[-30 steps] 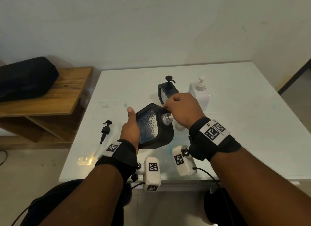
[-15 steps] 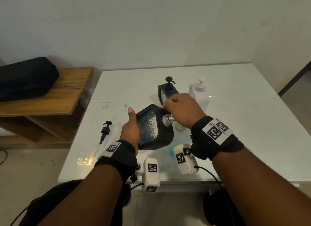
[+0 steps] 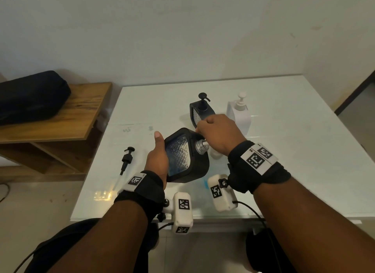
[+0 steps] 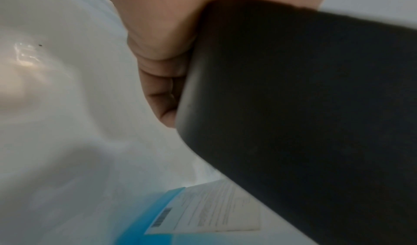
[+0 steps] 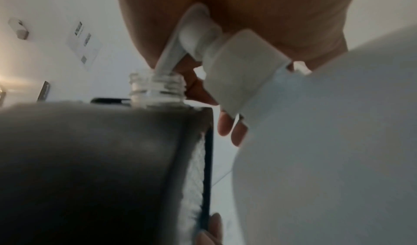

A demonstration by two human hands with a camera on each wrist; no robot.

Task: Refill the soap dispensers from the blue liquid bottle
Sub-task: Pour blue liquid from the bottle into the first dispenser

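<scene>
**Both hands at the black dispenser's open neck**

The left hand (image 3: 157,161) grips the black dispenser (image 3: 187,157) by its left side, thumb straight up along the edge and fingers wrapped behind it; the dispenser is tilted, its clear threaded neck (image 3: 199,147) pointing right, and blue liquid shows low in its textured window. The right hand (image 3: 220,133) sits just right of that neck, fingers curled down over a white pump head (image 5: 198,34). In the right wrist view the pump's nozzle (image 5: 168,59) dips into the neck opening, and the pump belongs to a white bottle (image 5: 327,141) standing just right of the black dispenser. How tightly the right fingers close on the pump cannot be told.

Behind the black dispenser on the white table (image 3: 284,161) stand a second black dispenser (image 3: 200,112) and a white dispenser (image 3: 239,112). A loose black pump (image 3: 126,159) lies to its left. Below it, the left wrist view shows a blue-and-white label (image 4: 192,213).
</scene>
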